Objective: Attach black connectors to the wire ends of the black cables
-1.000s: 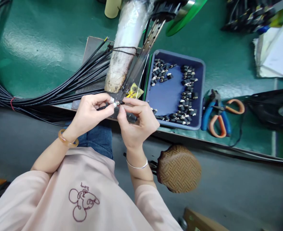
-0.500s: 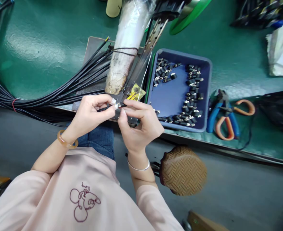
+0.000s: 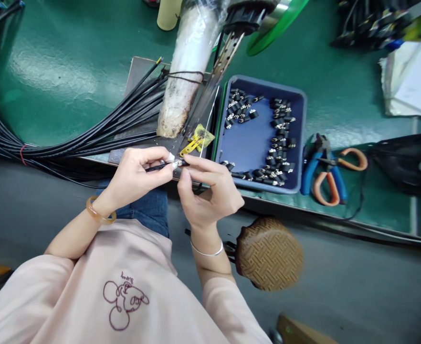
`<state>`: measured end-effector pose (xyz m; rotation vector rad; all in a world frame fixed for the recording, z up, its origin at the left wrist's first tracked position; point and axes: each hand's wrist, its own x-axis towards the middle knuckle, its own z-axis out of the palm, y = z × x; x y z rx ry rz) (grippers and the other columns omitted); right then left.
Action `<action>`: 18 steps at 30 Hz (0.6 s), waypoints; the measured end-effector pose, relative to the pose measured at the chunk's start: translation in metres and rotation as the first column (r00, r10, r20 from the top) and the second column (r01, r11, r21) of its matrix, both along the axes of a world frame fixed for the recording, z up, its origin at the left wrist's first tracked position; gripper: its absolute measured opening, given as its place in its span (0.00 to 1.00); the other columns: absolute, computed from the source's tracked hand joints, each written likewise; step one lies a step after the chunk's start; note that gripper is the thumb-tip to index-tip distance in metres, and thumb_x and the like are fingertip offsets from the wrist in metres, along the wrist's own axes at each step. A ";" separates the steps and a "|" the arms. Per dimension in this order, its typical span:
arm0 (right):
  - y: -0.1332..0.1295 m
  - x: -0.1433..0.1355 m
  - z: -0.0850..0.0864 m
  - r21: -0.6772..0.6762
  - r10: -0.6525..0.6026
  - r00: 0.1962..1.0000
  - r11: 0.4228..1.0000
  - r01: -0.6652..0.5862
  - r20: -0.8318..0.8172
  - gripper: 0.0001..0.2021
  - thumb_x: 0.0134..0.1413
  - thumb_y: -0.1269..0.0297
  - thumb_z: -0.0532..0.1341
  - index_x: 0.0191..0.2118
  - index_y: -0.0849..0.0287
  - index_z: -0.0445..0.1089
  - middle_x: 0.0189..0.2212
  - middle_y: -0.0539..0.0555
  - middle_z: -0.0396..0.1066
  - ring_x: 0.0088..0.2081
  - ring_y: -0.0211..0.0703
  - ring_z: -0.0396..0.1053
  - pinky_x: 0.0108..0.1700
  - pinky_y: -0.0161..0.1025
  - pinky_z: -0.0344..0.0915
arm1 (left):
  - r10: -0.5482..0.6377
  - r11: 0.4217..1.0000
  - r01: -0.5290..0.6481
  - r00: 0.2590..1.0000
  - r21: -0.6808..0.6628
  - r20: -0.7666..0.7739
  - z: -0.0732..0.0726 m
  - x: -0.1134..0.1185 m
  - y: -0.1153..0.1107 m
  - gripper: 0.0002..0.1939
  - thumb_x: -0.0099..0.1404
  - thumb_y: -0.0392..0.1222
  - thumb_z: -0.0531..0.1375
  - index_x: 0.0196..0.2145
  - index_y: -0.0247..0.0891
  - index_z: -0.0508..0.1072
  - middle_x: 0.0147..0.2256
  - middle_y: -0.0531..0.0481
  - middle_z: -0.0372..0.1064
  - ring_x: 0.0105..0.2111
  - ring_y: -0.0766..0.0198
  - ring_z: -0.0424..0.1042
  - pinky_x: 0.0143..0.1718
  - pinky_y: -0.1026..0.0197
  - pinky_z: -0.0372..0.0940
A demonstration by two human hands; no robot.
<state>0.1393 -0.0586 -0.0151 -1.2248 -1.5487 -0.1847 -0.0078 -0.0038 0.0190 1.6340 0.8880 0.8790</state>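
1. Taking twelve o'clock as straight ahead of your fingertips, your left hand (image 3: 135, 167) enters from eight o'clock, back upward, thumb and index finger pinching a thin black cable (image 3: 155, 167).
2. Your right hand (image 3: 212, 191) enters from five o'clock, fingers curled, index and thumb tips either side of a small black connector with silvery metal contacts (image 3: 181, 163), by the cable's end; whether they grip it, I cannot tell.
3. Just beyond, at one o'clock: a flat bright-yellow strip (image 3: 195, 144).
4. At twelve: a pale cylinder in clear plastic wrap (image 3: 187, 57), its near end stained brown.
5. At two: a blue rectangular plastic tray (image 3: 248, 143) holding many loose black connectors (image 3: 278, 167).
6. At nine: a sheaf of long black cables (image 3: 53, 152) tied with a red band.
7. At seven, your pale-pink shirt (image 3: 149, 267) bears a dark-red mouse-like outline (image 3: 124, 298); the script beside it is too small to read surely.
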 end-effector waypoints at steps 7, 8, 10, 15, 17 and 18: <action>-0.003 0.004 0.011 -0.238 0.076 0.955 0.960 -0.148 -0.285 0.03 0.64 0.67 0.60 0.38 0.55 0.65 0.28 0.44 0.73 0.26 0.33 0.76 0.27 0.29 0.73 | 0.001 0.985 0.006 0.999 0.172 -0.039 0.000 -0.004 -0.009 0.07 0.62 0.38 0.61 0.29 0.34 0.78 0.25 0.52 0.74 0.23 0.71 0.63 0.25 0.67 0.57; -0.003 0.005 0.013 -0.278 0.103 0.940 0.940 -0.200 -0.326 0.03 0.65 0.66 0.59 0.37 0.54 0.64 0.25 0.42 0.70 0.23 0.32 0.74 0.25 0.28 0.72 | -0.005 0.985 0.012 0.999 0.174 -0.039 0.000 -0.005 -0.010 0.07 0.62 0.39 0.61 0.30 0.34 0.78 0.26 0.51 0.75 0.23 0.70 0.64 0.25 0.67 0.59; -0.002 0.007 0.014 -0.323 0.156 0.912 0.901 -0.289 -0.379 0.04 0.65 0.66 0.59 0.37 0.54 0.63 0.24 0.40 0.67 0.21 0.30 0.72 0.25 0.28 0.72 | -0.017 0.988 0.021 0.999 0.154 -0.027 0.000 -0.006 -0.010 0.08 0.63 0.39 0.61 0.29 0.34 0.78 0.27 0.50 0.76 0.24 0.70 0.66 0.27 0.67 0.60; -0.004 0.010 0.010 -0.329 0.176 0.934 0.902 -0.279 -0.309 0.03 0.64 0.68 0.60 0.38 0.54 0.64 0.29 0.43 0.68 0.26 0.31 0.73 0.30 0.30 0.74 | -0.026 1.000 0.026 0.999 -0.009 0.042 -0.005 -0.006 -0.011 0.08 0.63 0.38 0.62 0.29 0.33 0.78 0.25 0.52 0.74 0.24 0.71 0.66 0.25 0.69 0.60; -0.005 0.011 0.008 -0.300 0.175 0.954 0.922 -0.245 -0.242 0.04 0.63 0.70 0.60 0.38 0.54 0.64 0.30 0.44 0.69 0.28 0.32 0.72 0.32 0.31 0.73 | -0.010 0.999 0.013 0.998 -0.045 0.061 -0.006 -0.005 -0.011 0.07 0.62 0.38 0.62 0.28 0.33 0.77 0.25 0.52 0.73 0.24 0.71 0.66 0.25 0.69 0.60; -0.005 0.011 0.008 -0.286 0.179 0.960 0.928 -0.237 -0.215 0.04 0.63 0.70 0.60 0.38 0.54 0.64 0.30 0.44 0.69 0.29 0.33 0.72 0.32 0.32 0.73 | -0.004 0.998 0.008 0.998 -0.055 0.066 -0.006 -0.005 -0.012 0.07 0.62 0.38 0.62 0.28 0.33 0.77 0.25 0.52 0.73 0.24 0.71 0.66 0.25 0.69 0.60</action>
